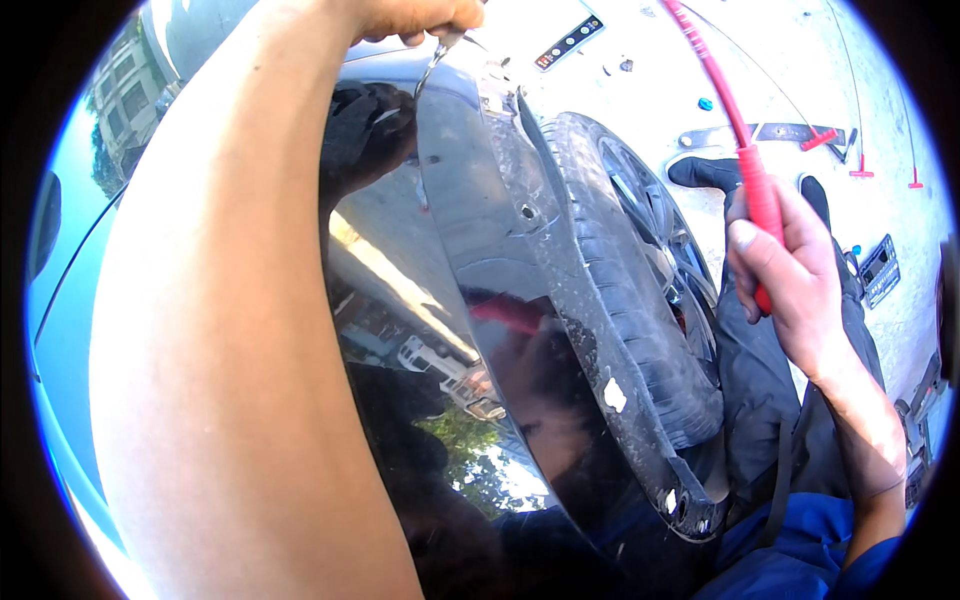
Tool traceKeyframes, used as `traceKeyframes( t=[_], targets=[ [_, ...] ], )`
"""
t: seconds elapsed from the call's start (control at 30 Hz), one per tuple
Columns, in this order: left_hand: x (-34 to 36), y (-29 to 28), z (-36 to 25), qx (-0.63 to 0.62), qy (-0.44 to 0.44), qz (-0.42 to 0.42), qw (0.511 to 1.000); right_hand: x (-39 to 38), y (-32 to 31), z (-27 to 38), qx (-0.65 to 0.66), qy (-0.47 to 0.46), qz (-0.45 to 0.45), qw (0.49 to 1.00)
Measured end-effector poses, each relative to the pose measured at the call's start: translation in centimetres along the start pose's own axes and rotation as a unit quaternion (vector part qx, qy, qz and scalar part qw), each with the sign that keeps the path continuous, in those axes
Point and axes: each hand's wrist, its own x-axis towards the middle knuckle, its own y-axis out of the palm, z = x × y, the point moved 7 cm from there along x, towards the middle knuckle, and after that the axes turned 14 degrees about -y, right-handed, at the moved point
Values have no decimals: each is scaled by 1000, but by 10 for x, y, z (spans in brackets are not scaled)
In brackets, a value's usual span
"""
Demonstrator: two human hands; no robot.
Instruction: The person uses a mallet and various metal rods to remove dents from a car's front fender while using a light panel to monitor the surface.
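My left hand (425,18) is at the top edge, its fingers pinched round a slim metal rod (436,62). The rod points down at a glossy dark car fender (400,235), its tip by the raised crease; contact is hard to judge. My left forearm crosses the car body and hides part of it. On the right, my right hand (795,265) is wrapped round a red-handled tool with a long red shaft (738,125). Its upper end runs out of view. Below the fender's edge sits a car wheel (630,270) with a black tyre, behind a scuffed, chipped flange (580,290).
Red T-handled rods (862,174) lie on the pale floor, with a dark flat bar (735,133) near my shoes. A dark strip with round pale spots (570,42) is on the ground beyond the fender. A small black panel (880,270) lies right of my leg.
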Motion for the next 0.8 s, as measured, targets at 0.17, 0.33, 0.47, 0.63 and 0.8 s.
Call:
traceKeyframes(
  t=[0.17, 0.33, 0.47, 0.63, 0.8],
  targets=[
    [-5, -5, -4, -71, -41, -7, 997, 3, -20, 12, 86, -104, -187, 973],
    [6, 5, -6, 22, 29, 2, 999, -3, -9, 2, -8, -16, -44, 999],
    [-24, -14, 0, -82, -15, -46, 995, 9, -23, 21, 67, -119, -193, 972],
    [11, 6, -8, 170, 171, -68, 968, -5, -7, 0, 18, -6, -58, 998],
    [-8, -8, -1, -66, -47, -32, 996, 8, -19, 18, 59, -104, -175, 977]
  ],
)
